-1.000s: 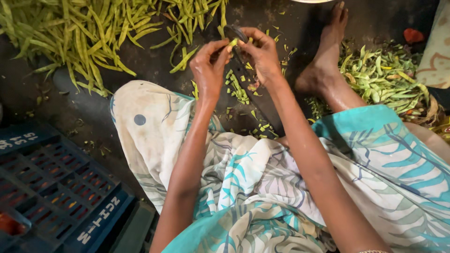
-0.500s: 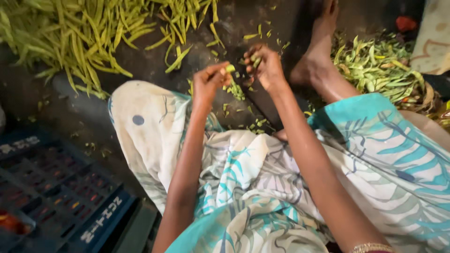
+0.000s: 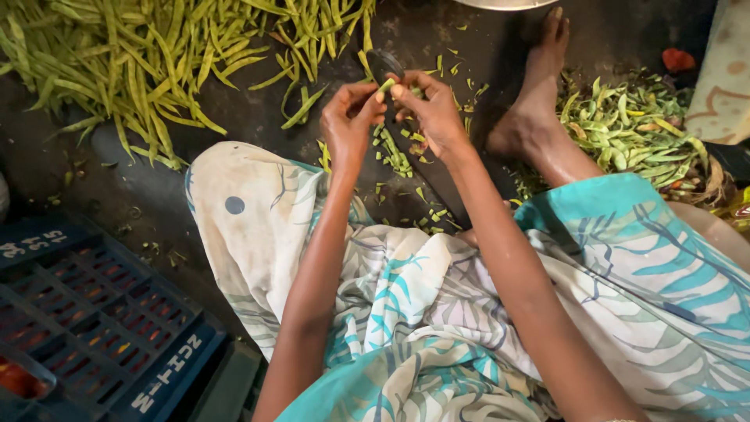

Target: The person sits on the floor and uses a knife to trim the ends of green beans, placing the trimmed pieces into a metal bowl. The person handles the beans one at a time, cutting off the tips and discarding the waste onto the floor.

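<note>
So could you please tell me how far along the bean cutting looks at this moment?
Done: a heap of cut beans lies right of the foot, with small bits under the hands. In hand: the left hand and right hand pinch one bean piece. Left: a large pile of whole beans at upper left, seemingly most of it.

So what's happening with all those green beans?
A person sits on the floor, and both hands meet over one small green bean piece: the left hand and the right hand pinch it between fingertips. A big pile of long beans lies on the dark floor at upper left, cut bits are scattered below the hands, and another heap of pods sits by the bare foot.
</note>
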